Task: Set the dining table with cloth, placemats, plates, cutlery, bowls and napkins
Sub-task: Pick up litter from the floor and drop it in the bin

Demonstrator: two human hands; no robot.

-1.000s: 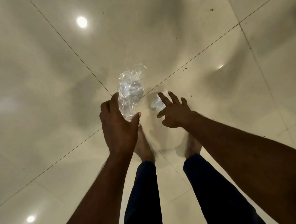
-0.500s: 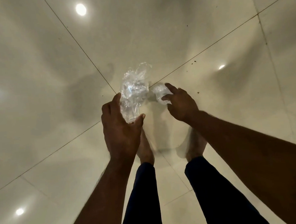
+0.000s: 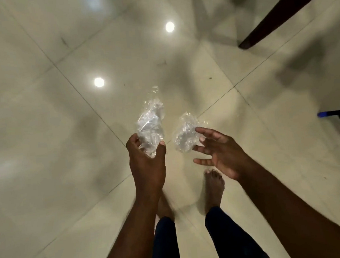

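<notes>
I am looking down at a glossy tiled floor; no table or tableware is in view. My left hand (image 3: 147,160) grips the lower end of a crumpled clear plastic wrapper (image 3: 150,124), thumb on one side and fingers on the other. My right hand (image 3: 219,151) is beside it with its fingers spread and straight. A smaller crumpled piece of clear plastic (image 3: 183,136) lies against its fingertips; I cannot tell whether any finger pinches it. Both hands hover above my bare feet.
A dark wooden furniture leg (image 3: 278,14) slants across the top right. A blue-tipped, dark-framed glass object (image 3: 339,115) juts in at the right edge. My bare right foot (image 3: 213,188) stands on the cream tiles (image 3: 67,176), which reflect ceiling lights.
My right hand closed on the small plastic piece, lifted it, and now has its fingers spread. The view has swung, bringing the furniture leg into sight. My left hand keeps its hold.
</notes>
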